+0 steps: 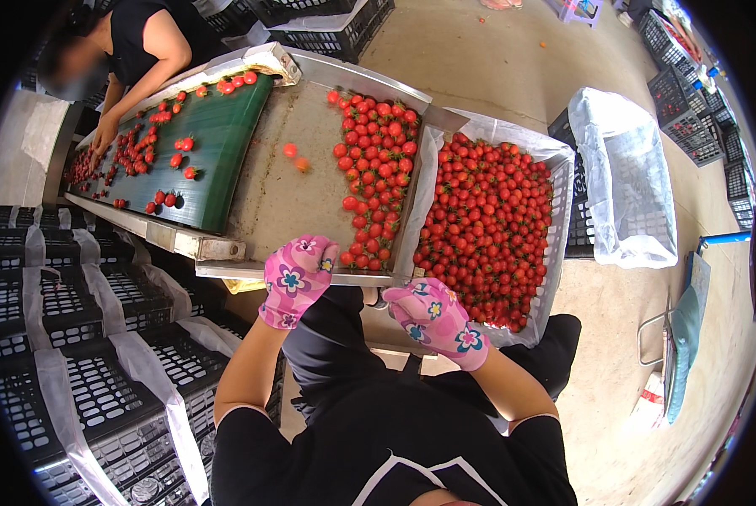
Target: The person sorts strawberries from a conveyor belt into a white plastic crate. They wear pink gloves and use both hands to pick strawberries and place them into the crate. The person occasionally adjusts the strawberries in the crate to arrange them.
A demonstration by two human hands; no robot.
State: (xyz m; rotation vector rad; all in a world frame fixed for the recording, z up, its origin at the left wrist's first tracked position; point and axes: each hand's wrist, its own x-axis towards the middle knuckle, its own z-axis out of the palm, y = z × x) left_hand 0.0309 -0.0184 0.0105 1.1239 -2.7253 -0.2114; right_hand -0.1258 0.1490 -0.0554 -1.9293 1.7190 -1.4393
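Observation:
Both my hands wear pink flower-patterned gloves. My left hand [299, 278], fingers curled, rests at the near rim of a metal tray [283, 209]; whether something is inside it is hidden. Curled near the tray's right front corner is my right hand [438, 319], beside the lined crate [561, 190]; its grip is hidden too. Small red tomatoes [378, 164] gather at the tray's right end, and two blurred ones [295, 157] lie mid-tray. The crate is heaped with red tomatoes [485, 221], many with green stems.
A green conveyor belt [219, 171] carries scattered tomatoes toward the tray. At its far left, a person's hand [106, 134] reaches among them. Black crates with white liners [87, 373] stack at lower left. Another lined crate [624, 183] stands right, near a folding chair [688, 335].

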